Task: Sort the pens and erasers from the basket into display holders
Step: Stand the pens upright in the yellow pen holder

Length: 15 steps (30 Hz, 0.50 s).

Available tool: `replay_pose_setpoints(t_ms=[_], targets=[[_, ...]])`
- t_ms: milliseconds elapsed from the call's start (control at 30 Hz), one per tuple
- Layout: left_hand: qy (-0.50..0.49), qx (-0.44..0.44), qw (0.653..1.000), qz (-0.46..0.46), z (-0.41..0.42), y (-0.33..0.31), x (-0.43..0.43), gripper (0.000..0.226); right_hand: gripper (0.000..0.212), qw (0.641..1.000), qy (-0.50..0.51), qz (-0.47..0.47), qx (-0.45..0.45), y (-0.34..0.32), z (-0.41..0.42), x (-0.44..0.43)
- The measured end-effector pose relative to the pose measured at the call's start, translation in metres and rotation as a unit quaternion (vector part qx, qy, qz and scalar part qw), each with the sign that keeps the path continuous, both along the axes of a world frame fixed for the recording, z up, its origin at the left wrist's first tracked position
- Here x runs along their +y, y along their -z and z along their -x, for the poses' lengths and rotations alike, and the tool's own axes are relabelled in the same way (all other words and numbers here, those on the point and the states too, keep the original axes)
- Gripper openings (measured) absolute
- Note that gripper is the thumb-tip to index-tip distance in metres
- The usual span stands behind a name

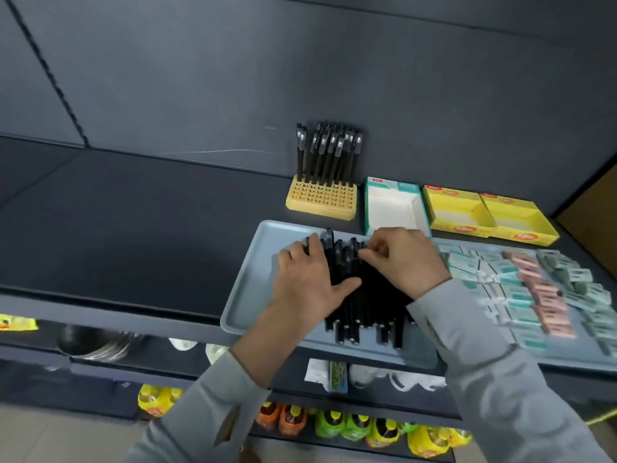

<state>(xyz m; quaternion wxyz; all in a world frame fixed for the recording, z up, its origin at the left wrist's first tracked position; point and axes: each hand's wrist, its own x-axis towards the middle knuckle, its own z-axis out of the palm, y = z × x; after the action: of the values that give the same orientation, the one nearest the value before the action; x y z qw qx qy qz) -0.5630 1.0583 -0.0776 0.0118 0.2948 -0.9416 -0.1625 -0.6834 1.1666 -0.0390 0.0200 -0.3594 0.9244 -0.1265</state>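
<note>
A heap of black pens (pixel 365 305) lies on the left half of a grey-blue tray (pixel 247 295) on the dark shelf. My left hand (pixel 310 282) lies over the heap's left side, fingers and thumb curled round several pens. My right hand (pixel 405 259) pinches pen caps at the heap's top right. Wrapped erasers (pixel 534 289) in teal, pink and grey fill the tray's right half. Behind the tray a yellow pen holder (pixel 320 202) has several black pens standing in its back rows.
A white and teal open box (pixel 394 208) and two yellow open boxes (pixel 487 215) stand behind the tray, right of the pen holder. The dark shelf (pixel 133 228) stretches left. Lower shelves hold bottles (pixel 360 426), bowls and packets.
</note>
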Motion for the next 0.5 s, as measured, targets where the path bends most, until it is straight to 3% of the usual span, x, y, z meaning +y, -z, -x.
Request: replay_pose_setpoints(t_ms=[367,500], targets=[[-0.065,-0.098,0.992,0.046,0.017,-0.010,0.010,0.090,0.040,0.998,-0.026,-0.043,-0.031,0.011,-0.009,-0.002],[-0.086,-0.109,0.987,0.077,0.022,-0.012,0.007,0.067,0.051,0.998,-0.029,-0.048,-0.043,0.009,-0.009,-0.003]])
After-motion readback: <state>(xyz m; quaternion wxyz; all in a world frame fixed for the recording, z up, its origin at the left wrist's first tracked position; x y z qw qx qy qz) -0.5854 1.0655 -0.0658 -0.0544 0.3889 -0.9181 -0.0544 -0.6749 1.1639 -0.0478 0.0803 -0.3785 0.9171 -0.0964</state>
